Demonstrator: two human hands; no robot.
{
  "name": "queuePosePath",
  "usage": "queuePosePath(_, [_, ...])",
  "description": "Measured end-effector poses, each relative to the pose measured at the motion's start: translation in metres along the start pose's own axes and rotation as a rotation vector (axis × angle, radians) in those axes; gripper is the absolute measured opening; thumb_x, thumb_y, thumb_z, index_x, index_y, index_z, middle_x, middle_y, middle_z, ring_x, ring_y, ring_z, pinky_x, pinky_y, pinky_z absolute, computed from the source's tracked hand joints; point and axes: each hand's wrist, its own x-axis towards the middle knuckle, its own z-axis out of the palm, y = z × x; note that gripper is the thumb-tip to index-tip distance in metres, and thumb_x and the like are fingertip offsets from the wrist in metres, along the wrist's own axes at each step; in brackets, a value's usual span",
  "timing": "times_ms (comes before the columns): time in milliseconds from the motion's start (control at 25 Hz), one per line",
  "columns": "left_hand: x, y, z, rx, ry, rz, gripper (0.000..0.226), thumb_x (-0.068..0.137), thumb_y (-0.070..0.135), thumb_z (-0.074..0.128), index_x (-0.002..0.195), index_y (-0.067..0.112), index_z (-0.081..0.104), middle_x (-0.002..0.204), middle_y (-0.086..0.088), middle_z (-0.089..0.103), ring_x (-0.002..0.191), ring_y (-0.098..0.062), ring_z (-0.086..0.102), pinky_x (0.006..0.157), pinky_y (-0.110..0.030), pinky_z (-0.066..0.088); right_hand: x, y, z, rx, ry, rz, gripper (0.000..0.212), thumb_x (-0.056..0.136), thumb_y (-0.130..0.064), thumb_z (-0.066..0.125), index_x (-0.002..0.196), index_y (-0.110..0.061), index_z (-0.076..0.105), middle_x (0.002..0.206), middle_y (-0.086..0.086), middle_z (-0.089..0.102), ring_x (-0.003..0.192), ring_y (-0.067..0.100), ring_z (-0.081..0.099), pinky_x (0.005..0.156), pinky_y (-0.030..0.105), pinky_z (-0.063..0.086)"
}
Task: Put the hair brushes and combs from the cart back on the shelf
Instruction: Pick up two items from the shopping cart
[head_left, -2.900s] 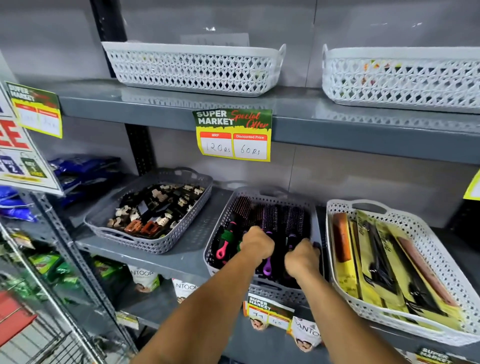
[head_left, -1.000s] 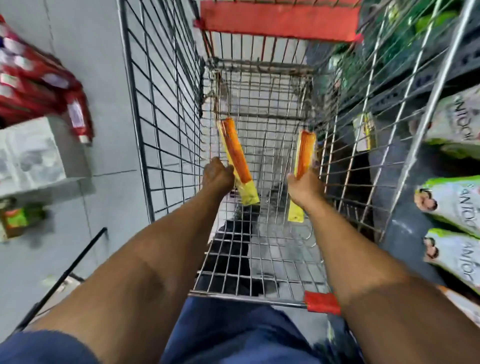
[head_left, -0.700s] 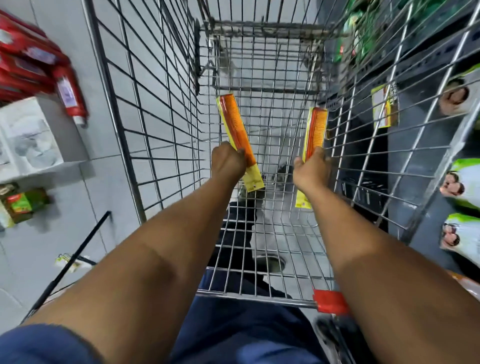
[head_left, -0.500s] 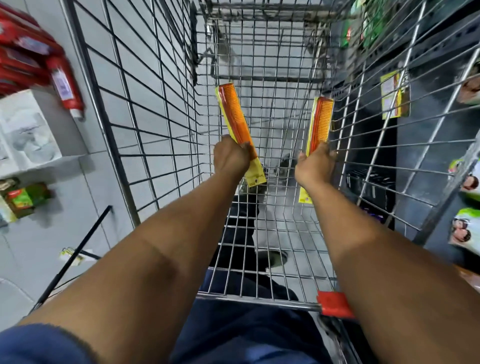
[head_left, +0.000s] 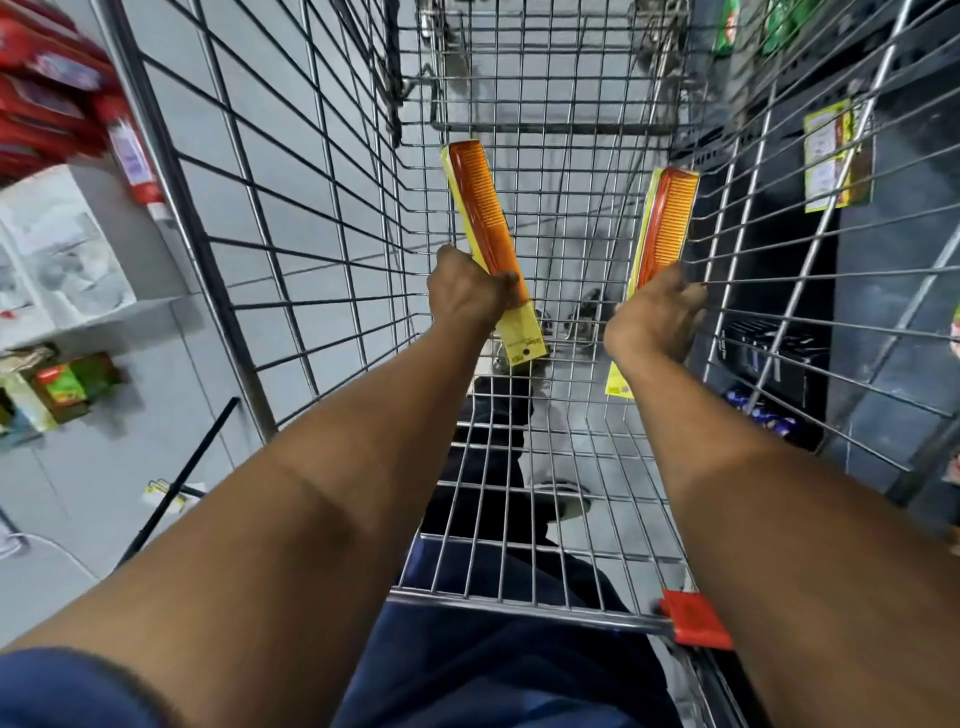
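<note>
Each hand, left hand (head_left: 470, 291) and right hand (head_left: 655, 317), grips a seemingly packaged orange comb (head_left: 480, 208) upright.

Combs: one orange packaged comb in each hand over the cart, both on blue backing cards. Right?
Not quite. The head view shows yellow backing cards, not blue. The left hand holds one orange comb, the right hand the other comb, over the cart.

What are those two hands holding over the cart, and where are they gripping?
Each holds an orange comb on a yellow card: left hand grips its comb low down, right hand likewise its comb.
</note>
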Motion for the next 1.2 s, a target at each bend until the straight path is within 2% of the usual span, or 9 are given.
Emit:
queuePosePath(200, [0.003,-0.01,0.004,-0.168,-0.041,-0.035,0.021,0.072,0.027,0.078,0.077,0.016,0.061,0.07,0.0,0.061,0.063,-0.017,0.058,0.058,-0.025,0.048,-0.003,-0.001,-0.011,0.064,-0.115,-0.003,0.048,0.09,-0.009,0.049,0.133,-0.013,0.028,0.126,0.017,0.055,0.099,0.036,0.059,0.078,0.047,0.049])
queuePosePath(280, [0.0,-0.016,0.002,-0.286,-0.055,-0.053,0.011,0.076,0.019,0.07,0.072,0.014,0.061,0.06,0.0,0.059,0.055,-0.018,0.056,0.054,-0.025,0.047,-0.004,-0.001,-0.017,0.089,-0.213,0.012,0.051,0.091,-0.011,0.051,0.137,-0.01,0.03,0.133,0.018,0.052,0.111,0.038,0.057,0.086,0.045,0.049])
queuePosePath(360, [-0.002,-0.019,-0.002,-0.428,-0.088,-0.095,0.005,0.074,0.007,0.058,0.073,0.009,0.063,0.058,-0.006,0.059,0.052,-0.024,0.057,0.053,-0.028,0.049,-0.005,0.0,-0.022,0.159,-0.264,0.035,0.044,0.092,-0.014,0.051,0.133,-0.007,0.038,0.134,0.017,0.053,0.117,0.038,0.054,0.089,0.043,0.048])
queuePosePath(520, [-0.004,-0.019,-0.006,-0.467,-0.081,-0.109,0.022,0.072,0.0,0.044,0.084,-0.001,0.063,0.06,-0.011,0.059,0.056,-0.029,0.057,0.051,-0.029,0.046,-0.01,0.003,-0.02,0.41,-0.282,0.084,0.018,0.085,-0.011,0.049,0.103,-0.011,0.055,0.108,0.012,0.066,0.095,0.032,0.063,0.073,0.035,0.051])
queuePosePath(720, [-0.02,-0.012,-0.011,-0.455,-0.092,-0.064,0.036,0.07,-0.006,0.049,0.105,-0.002,0.057,0.083,-0.018,0.066,0.071,-0.033,0.066,0.061,-0.041,0.06,-0.023,0.008,-0.028,0.585,-0.387,0.128,0.027,0.085,0.004,0.043,0.099,-0.013,0.059,0.072,0.001,0.057,0.067,0.02,0.055,0.058,0.036,0.047])
queuePosePath(800, [-0.029,-0.011,-0.014,-0.481,-0.103,-0.03,0.037,0.069,-0.005,0.048,0.105,0.001,0.056,0.084,-0.018,0.067,0.073,-0.034,0.067,0.065,-0.045,0.06,-0.028,0.008,-0.036,0.666,-0.389,0.133,0.028,0.085,0.006,0.04,0.092,-0.009,0.062,0.082,0.008,0.066,0.068,0.02,0.056,0.058,0.034,0.046])
queuePosePath(880, [-0.042,-0.014,-0.021,-0.497,-0.109,0.011,0.032,0.068,-0.005,0.049,0.098,0.0,0.058,0.077,-0.015,0.065,0.069,-0.031,0.066,0.061,-0.041,0.059,-0.038,0.01,-0.047,0.685,-0.356,0.122,0.031,0.087,0.005,0.04,0.104,-0.006,0.063,0.102,0.013,0.067,0.082,0.022,0.06,0.076,0.036,0.052])
queuePosePath(1000, [-0.065,-0.018,-0.035,-0.542,-0.167,0.105,0.017,0.076,-0.007,0.048,0.087,-0.003,0.061,0.066,-0.011,0.058,0.055,-0.022,0.056,0.039,-0.021,0.048,-0.051,0.014,-0.067,0.694,-0.338,0.085,0.037,0.089,0.004,0.04,0.121,-0.004,0.056,0.108,0.004,0.061,0.087,0.018,0.054,0.088,0.033,0.048])
queuePosePath(1200, [-0.128,-0.022,-0.07,-0.667,-0.281,0.216,0.025,0.078,-0.016,0.045,0.07,0.002,0.059,0.05,-0.004,0.057,0.041,-0.014,0.055,0.032,-0.014,0.039,-0.081,0.03,-0.1,0.715,-0.276,-0.033,0.045,0.089,0.0,0.041,0.133,-0.007,0.048,0.123,0.006,0.058,0.078,0.013,0.051,0.07,0.026,0.041])
